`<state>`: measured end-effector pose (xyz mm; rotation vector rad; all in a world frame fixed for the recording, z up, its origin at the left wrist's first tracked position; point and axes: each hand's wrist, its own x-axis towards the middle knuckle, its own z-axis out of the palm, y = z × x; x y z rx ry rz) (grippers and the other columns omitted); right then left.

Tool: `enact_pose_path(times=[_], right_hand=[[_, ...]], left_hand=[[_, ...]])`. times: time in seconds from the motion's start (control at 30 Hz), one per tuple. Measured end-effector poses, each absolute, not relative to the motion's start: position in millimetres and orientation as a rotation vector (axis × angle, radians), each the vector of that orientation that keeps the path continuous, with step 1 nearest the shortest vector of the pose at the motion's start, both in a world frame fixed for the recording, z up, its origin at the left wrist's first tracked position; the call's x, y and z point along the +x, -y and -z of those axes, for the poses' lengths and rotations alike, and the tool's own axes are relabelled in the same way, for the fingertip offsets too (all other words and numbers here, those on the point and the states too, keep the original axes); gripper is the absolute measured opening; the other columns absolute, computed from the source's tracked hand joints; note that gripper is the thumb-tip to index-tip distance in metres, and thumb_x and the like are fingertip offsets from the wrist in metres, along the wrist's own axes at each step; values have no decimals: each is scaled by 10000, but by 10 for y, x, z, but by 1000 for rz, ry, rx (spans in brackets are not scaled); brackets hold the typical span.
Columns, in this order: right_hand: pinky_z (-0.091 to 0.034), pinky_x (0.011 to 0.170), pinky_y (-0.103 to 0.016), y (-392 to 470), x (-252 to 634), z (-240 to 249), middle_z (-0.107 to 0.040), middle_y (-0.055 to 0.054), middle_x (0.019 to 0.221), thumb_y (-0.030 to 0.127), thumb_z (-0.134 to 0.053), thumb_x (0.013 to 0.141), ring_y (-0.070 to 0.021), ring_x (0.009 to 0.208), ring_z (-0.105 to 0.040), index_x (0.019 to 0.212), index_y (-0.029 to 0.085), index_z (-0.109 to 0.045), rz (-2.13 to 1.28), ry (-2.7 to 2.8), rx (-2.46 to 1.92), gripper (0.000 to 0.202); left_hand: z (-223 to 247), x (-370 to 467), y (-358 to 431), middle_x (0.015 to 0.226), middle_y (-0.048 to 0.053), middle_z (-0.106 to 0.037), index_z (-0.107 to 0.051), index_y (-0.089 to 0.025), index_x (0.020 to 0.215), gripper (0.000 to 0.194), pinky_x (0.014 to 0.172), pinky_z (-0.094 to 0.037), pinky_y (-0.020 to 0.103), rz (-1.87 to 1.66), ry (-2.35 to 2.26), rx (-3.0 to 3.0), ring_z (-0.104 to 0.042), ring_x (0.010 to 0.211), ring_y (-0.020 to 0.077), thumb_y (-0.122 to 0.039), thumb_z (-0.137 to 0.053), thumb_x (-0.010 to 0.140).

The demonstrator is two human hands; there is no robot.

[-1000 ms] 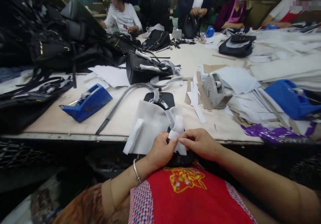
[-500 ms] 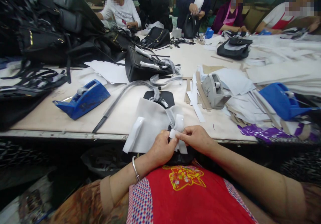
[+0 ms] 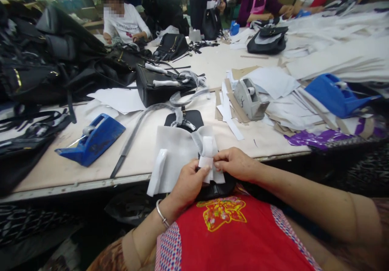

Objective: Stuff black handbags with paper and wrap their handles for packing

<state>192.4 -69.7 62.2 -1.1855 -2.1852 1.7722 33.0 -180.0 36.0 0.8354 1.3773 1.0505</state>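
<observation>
A black bag lies at the table's front edge by my lap, its black flap (image 3: 198, 119) spread away from me. Over its middle is a white foam sheet (image 3: 174, 141). A short white strip (image 3: 206, 162) goes across a folded white wrapping piece and a black strap beneath, mostly hidden. My left hand (image 3: 189, 183) is closed on the strip's left side, thumb pressed on top. On the right side, my right hand (image 3: 235, 164) has thumb and forefinger pinched together at the strip's end. Another rolled white piece (image 3: 158, 171) rests on the sheet's left part.
A blue tape dispenser (image 3: 92, 139) stands left, a grey tape dispenser (image 3: 249, 99) and another blue tape dispenser (image 3: 337, 94) right, beside paper scraps (image 3: 299, 111). Beyond is a black handbag (image 3: 152, 86); more bags (image 3: 54, 60) are heaped left. Several people work across the table.
The strip now lies flatter across the wrapping, with my left thumb on it. My right fingers have shifted to its right edge. The whole view has tilted and shifted.
</observation>
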Motion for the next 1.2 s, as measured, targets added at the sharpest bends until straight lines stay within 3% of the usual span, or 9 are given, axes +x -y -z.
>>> enact_pose_path(times=[0.13, 0.37, 0.53, 0.67, 0.83, 0.93, 1.07, 1.13, 1.2], right_hand=[[-353, 553, -231, 678, 1881, -608, -619, 14, 611, 198, -550, 740, -131, 610, -519, 704, 147, -729, -1616, 2287, -1103, 189], [-468, 657, -248, 626, 1782, -568, -764, -28, 814, 86, -512, 706, -205, 783, -681, 809, 161, -777, -1579, 2278, -1059, 294], [-482, 618, -240, 655, 1868, -558, -738, -49, 802, 162, -535, 784, -158, 670, -646, 910, 136, -715, -1642, 2022, -1205, 222], [-508, 616, -246, 752, 1886, -627, -730, -59, 906, 335, -630, 795, -165, 712, -663, 1123, 151, -618, -1923, 1813, -1133, 376], [-460, 581, -249, 773, 1717, -638, -682, -56, 774, 479, -716, 732, -183, 710, -624, 881, 158, -610, -1568, 1944, -1432, 370], [-399, 480, -231, 744, 1651, -573, -592, 0, 627, 466, -646, 776, -132, 539, -538, 825, 172, -569, -1723, 1846, -1424, 308], [-333, 423, -222, 677, 1645, -483, -490, 51, 552, 463, -587, 801, -100, 441, -442, 815, 183, -519, -1917, 1797, -1322, 288], [-352, 443, -234, 645, 1657, -488, -517, 35, 566, 507, -564, 828, -117, 462, -476, 836, 182, -522, -1911, 1972, -1308, 328], [-406, 510, -266, 628, 1680, -534, -596, -12, 635, 558, -561, 844, -164, 557, -565, 916, 168, -560, -1646, 2268, -1362, 396]], left_hand=[[-377, 336, 1820, 821, 25, -644, -637, -141, 1104, 382, 585, -446, 220, -1064, -1268, 712, -536, 663, 125, -444, -624, 872], [-436, 347, 1812, 769, 35, -629, -681, -140, 1005, 343, 592, -443, 241, -926, -1518, 1004, -543, 691, 154, -449, -579, 898], [-475, 401, 1775, 850, 59, -650, -698, -148, 1010, 325, 697, -493, 294, -939, -1683, 1101, -597, 804, 198, -419, -546, 919], [-540, 456, 1740, 918, 89, -596, -676, -149, 878, 234, 817, -505, 353, -917, -1891, 1377, -595, 888, 220, -328, -534, 930], [-687, 483, 1791, 1001, 121, -538, -639, -145, 1046, 248, 825, -535, 407, -740, -1973, 1630, -605, 877, 242, -347, -552, 931], [-764, 418, 1880, 1120, 149, -543, -608, -150, 1182, 363, 890, -537, 441, -712, -1913, 1672, -619, 963, 266, -380, -619, 901], [-857, 132, 2027, 1246, 147, -565, -558, -166, 1273, 360, 913, -546, 367, -912, -1795, 1779, -637, 928, 193, -293, -574, 937], [-885, -108, 2124, 1247, 144, -587, -579, -168, 1227, 295, 931, -538, 360, -1026, -1946, 1830, -632, 995, 206, -281, -536, 958], [-870, -376, 2248, 1220, 152, -606, -600, -161, 1192, 276, 990, -504, 405, -1047, -2223, 1819, -601, 1109, 254, -289, -528, 957]])
